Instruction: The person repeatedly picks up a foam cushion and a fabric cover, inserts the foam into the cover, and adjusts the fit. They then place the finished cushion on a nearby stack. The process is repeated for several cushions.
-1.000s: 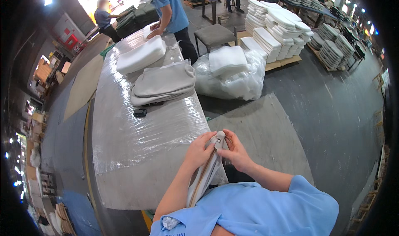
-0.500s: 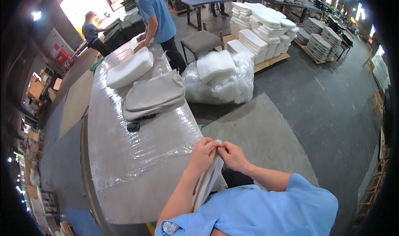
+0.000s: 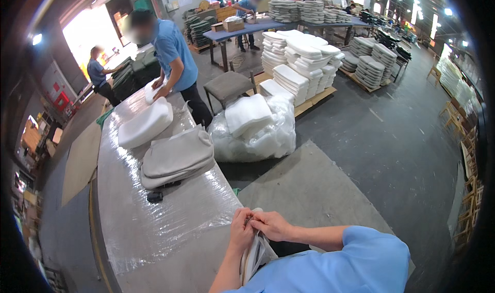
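Observation:
Both my hands meet over the near right edge of the table, close to my body. My left hand (image 3: 241, 230) pinches the top end of a pale fabric cover (image 3: 249, 264) with a thin brown strip along its length. My right hand (image 3: 273, 225) is closed on the same end, its fingertips against those of the left. The cover hangs down toward my lap, partly hidden by my forearm and blue shirt. What exactly lies between the fingertips is too small to tell. Farther up the table lies a stack of folded grey fabric covers (image 3: 178, 156), beside a small black object (image 3: 154, 196).
The table (image 3: 134, 241) is wrapped in shiny clear film. A white foam cushion (image 3: 146, 123) lies beyond the grey covers, where a co-worker (image 3: 175, 51) handles another white piece. A clear bag of foam (image 3: 258, 138), a chair (image 3: 229, 87) and stacked white cushions (image 3: 299, 61) stand to the right.
The view has tilted up, so the table and my hands appear lower and further left. My hands stay together on the cover's end, the right one now lying more over the left's fingertips.

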